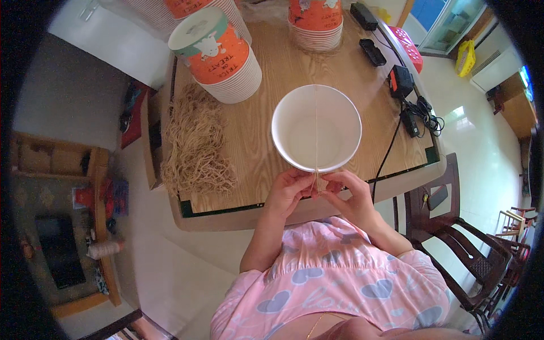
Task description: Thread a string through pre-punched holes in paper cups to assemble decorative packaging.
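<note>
Pink dress, then string, probably taut, fore-and-aft across upward-facing white bucket.

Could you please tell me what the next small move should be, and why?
I would probably draw the twine gently snug at the near side of the bucket: the left hand and right hand both grip it there, and it runs across the bucket's mouth. Whether a knot is formed is too small to tell.
</note>
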The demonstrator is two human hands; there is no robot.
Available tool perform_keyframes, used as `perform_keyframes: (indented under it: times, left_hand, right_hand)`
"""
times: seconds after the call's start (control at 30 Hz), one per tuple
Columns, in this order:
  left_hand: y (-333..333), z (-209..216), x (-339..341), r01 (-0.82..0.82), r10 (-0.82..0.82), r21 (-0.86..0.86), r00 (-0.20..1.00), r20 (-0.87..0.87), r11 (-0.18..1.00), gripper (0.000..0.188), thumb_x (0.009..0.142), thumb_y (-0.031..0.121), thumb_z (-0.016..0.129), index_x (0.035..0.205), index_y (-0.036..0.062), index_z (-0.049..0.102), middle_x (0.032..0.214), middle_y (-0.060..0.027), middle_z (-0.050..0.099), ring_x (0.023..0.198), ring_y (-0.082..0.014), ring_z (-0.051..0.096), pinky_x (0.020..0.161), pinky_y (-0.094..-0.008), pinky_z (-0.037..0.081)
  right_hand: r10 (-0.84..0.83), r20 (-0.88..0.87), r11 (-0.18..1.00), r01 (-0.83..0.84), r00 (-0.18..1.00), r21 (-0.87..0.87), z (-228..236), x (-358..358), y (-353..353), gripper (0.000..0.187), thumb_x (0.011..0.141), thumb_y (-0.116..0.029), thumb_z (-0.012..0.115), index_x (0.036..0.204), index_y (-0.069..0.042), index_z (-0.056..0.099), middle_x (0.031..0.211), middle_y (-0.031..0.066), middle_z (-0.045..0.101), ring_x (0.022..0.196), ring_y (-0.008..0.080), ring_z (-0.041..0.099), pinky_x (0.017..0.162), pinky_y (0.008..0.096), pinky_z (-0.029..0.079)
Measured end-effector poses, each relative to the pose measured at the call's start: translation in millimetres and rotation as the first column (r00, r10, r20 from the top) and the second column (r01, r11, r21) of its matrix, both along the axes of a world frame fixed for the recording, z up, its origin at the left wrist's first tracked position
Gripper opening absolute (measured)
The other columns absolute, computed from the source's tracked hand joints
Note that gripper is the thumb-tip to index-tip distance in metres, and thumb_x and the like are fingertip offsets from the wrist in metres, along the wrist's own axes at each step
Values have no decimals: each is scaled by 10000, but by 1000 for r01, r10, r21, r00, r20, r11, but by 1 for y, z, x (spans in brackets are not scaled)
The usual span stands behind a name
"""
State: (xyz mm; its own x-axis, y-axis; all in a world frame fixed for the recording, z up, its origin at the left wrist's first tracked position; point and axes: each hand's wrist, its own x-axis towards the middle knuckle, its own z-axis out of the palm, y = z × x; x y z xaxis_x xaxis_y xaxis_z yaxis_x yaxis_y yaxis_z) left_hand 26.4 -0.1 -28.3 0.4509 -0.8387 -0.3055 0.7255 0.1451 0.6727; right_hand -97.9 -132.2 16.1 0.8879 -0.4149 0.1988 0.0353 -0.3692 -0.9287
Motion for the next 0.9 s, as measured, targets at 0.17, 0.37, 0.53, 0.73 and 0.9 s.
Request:
perform_keyframes:
  times: [0.17,0.37,0.53,0.73,0.9]
  left_hand:
    - [-7,10,-6,-25,22,67,999,38,997,158,846,93,601,969,-6,609,830,-80,624,700,-157,607,590,-260,504]
    - [-13,11,-7,57,-58,29,997,45,998,141,831,76,618,936,-17,610,823,-84,621,679,-153,597,572,-255,494]
    - [-17,0,-7,182,-204,-201,974,-93,962,130,827,98,636,892,-10,604,755,-72,607,607,-145,579,546,-254,488]
    - [-19,13,-12,133,-162,-164,971,-178,978,136,843,133,627,879,6,594,684,-59,594,543,-135,572,496,-243,482]
    - [-20,6,-14,152,-156,-34,969,-192,988,155,873,172,588,854,18,589,627,-53,588,477,-129,554,438,-237,469]
  right_hand:
    - [-25,78,999,28,997,-39,-15,3,-2,199,738,1,681,924,3,611,794,73,618,698,135,591,619,262,474]
    - [-121,33,990,118,992,75,-12,1,-4,111,759,50,622,854,9,581,781,75,601,721,159,586,659,258,461]
    - [-107,80,993,111,991,-39,-9,-3,-7,102,767,20,633,846,5,570,787,108,593,713,219,597,640,278,473]
    - [-83,115,994,91,990,-64,-8,-5,-9,89,762,18,634,821,-5,571,787,110,589,727,229,596,635,296,469]
    - [28,60,994,-21,998,-108,-9,-9,-14,96,745,-7,637,819,-28,578,827,93,583,797,261,571,698,336,452]
